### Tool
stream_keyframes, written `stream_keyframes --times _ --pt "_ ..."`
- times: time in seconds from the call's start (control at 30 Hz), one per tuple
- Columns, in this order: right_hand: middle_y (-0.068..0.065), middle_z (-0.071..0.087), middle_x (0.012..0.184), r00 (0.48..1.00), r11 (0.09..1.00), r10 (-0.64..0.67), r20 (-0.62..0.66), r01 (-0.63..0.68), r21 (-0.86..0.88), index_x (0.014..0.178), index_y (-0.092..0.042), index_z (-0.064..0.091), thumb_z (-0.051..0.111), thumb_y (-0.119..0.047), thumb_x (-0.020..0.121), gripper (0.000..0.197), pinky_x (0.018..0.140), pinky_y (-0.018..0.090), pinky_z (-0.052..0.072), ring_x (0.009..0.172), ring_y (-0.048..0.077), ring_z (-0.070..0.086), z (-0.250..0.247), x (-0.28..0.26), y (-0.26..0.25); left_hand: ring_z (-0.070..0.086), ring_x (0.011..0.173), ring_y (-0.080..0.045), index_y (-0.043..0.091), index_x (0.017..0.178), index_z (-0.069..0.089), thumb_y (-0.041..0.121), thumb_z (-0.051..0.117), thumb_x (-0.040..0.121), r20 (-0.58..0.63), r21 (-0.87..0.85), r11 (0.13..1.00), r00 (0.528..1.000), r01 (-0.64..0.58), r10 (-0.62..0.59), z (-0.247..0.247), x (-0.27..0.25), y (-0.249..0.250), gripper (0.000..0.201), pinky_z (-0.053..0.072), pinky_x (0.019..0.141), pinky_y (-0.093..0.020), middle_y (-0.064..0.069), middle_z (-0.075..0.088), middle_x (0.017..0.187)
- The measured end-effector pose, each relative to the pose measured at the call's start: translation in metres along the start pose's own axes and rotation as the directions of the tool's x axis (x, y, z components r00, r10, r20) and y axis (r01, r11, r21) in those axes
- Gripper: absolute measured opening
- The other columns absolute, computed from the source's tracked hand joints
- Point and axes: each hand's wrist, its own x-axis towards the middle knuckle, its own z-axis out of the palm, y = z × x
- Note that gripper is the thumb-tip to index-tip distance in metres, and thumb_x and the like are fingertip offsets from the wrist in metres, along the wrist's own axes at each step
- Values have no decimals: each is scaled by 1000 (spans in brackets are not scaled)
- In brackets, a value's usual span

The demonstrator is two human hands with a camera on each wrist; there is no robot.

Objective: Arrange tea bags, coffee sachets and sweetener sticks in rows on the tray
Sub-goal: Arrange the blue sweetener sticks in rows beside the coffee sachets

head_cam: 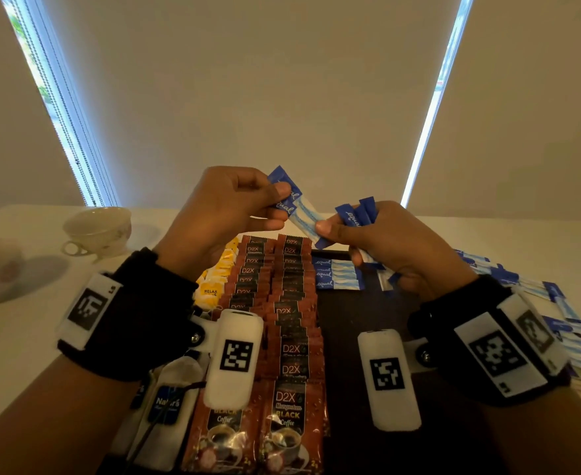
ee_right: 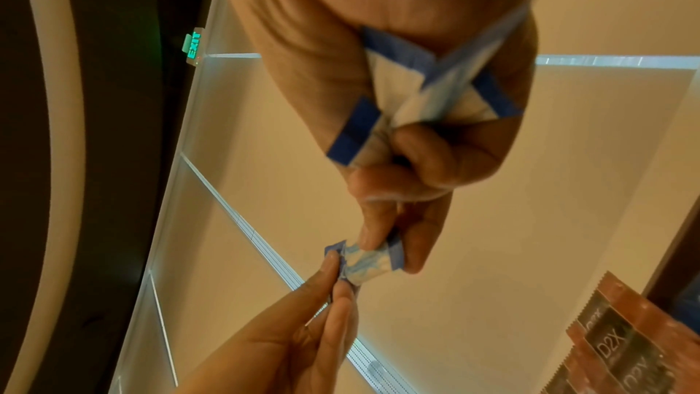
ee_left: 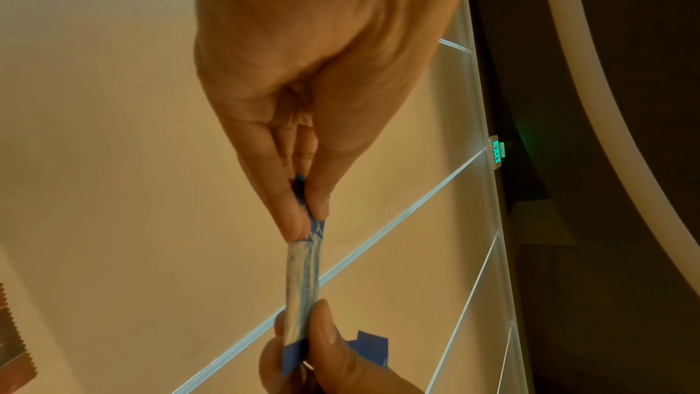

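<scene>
On the dark rectangular tray [head_cam: 357,323], two rows of brown coffee sachets [head_cam: 284,341] fill the middle; four blue-and-white sweetener sticks [head_cam: 337,274] lie near its far edge. Above them, the left hand [head_cam: 225,214] pinches two such sticks [head_cam: 294,204]. The right hand [head_cam: 395,245] pinches their other end and clutches a bundle of sticks [head_cam: 357,212].

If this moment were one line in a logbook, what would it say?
left hand: pinches stick | right hand: pinches same stick, holds bundle | tray: coffee rows, few sticks laid
</scene>
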Motion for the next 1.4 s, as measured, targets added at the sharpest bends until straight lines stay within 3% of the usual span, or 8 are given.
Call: stream_keyframes --times 0.13,0.4,0.63,0.7,0.8,0.93,1.2,1.4 --pt "-4 69 69 1000 1000 -18 -8 18 11 79 -8 67 64 -25 85 18 40 10 39 36 2 44 -2 2 1 68 63 -10 4 79 63 16 62 87 0 -41 999 1000 21 -21 0 0 1 14 56 59 -18 -8 68 77" --pt "-12 60 45 987 997 -58 -150 64 31 76 -2 61 65 -27 83 26 39 8 38 35 0 49 -1 7 7 70 71 -12 6 95 67 18 65 81 132 -13 992 984 122 -119 -5 -2 6 19 56 59 -16 -9 73 84" --pt "-2 51 45 984 948 78 -161 -123 -295 66 -6 56 69 -22 84 27 36 10 34 42 6 47 -41 9 10 65 97 -15 16 109 62 23 63 86 -18 145 985 995 -92 96 -14 0 11 24 58 77 -28 -4 66 105" --pt "5 52 58 962 910 168 -217 -236 -342 71 -6 56 73 -22 80 25 44 17 38 50 12 45 -53 15 22 63 96 -13 20 99 64 12 58 91 -107 92 976 973 -197 206 -18 -2 16 13 56 79 -28 -3 66 103" --pt "7 54 64 923 841 321 -214 -382 -384 75 -4 55 77 -26 76 31 55 26 40 55 14 47 -58 24 42 61 85 -6 25 74 64 -13 38 82 -275 110 934 892 -341 359 -25 -3 20 46 54 75 -21 8 65 81" --pt "4 54 58 894 739 427 -137 -432 -517 71 -7 58 77 -34 74 33 55 26 38 57 15 47 -58 31 61 46 50 -6 27 38 52 -5 28 51 -311 149 873 816 -464 487 -37 -6 25 42 40 57 -20 11 47 41" --pt "3 68 66 779 704 626 42 -541 -460 91 -3 66 77 -19 75 25 46 18 39 45 7 47 -46 34 78 31 38 -5 24 35 40 0 26 53 -278 164 843 796 -513 538 -39 -9 34 33 25 46 -15 8 32 36" --pt "3 70 65 799 725 601 -31 -560 -401 100 -2 67 77 -18 75 31 49 19 35 49 8 47 -43 41 80 31 39 -5 25 38 37 -2 27 55 -239 190 818 782 -543 575 -39 -10 36 34 25 45 -14 7 31 36"
